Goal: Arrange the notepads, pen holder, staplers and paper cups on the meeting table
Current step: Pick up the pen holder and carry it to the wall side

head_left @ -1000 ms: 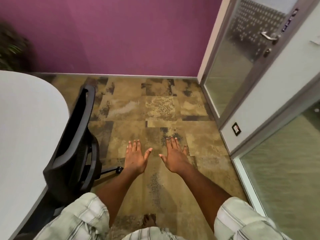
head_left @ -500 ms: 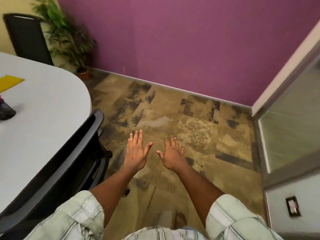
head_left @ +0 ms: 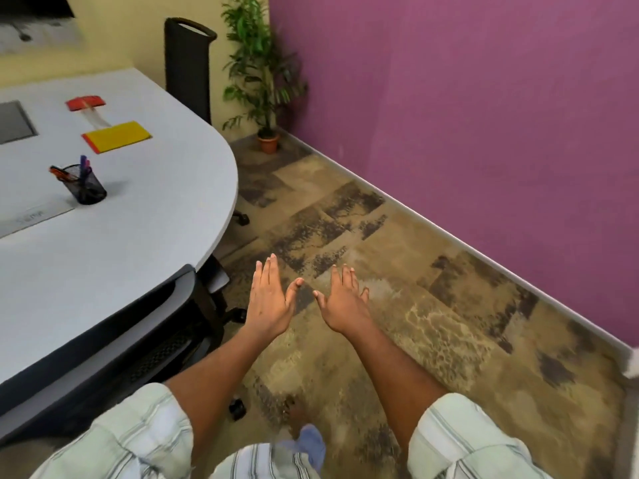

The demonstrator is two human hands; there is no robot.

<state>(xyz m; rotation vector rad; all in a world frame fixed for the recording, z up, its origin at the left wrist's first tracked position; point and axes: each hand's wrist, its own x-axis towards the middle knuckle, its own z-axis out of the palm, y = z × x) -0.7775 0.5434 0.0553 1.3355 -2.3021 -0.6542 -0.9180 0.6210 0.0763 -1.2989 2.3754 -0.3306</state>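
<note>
The white meeting table (head_left: 145,229) fills the left side. On it stands a black mesh pen holder (head_left: 85,186) with several pens. A yellow notepad with a red spine (head_left: 117,136) lies farther back, and a red notepad (head_left: 85,102) lies behind that. My left hand (head_left: 269,300) and my right hand (head_left: 344,302) are held out flat over the carpet, palms down, fingers apart, holding nothing. Both hands are to the right of the table, apart from it. No staplers or paper cups show.
A black office chair (head_left: 114,354) is tucked under the table's near edge, just left of my left arm. Another black chair (head_left: 188,67) stands at the far end. A potted plant (head_left: 264,81) sits in the corner by the purple wall (head_left: 466,115). Patterned carpet lies ahead.
My view has swung left: the glass door has left the frame, and the table with the pen holder and notepads has come in. My hands stay outstretched and empty.
</note>
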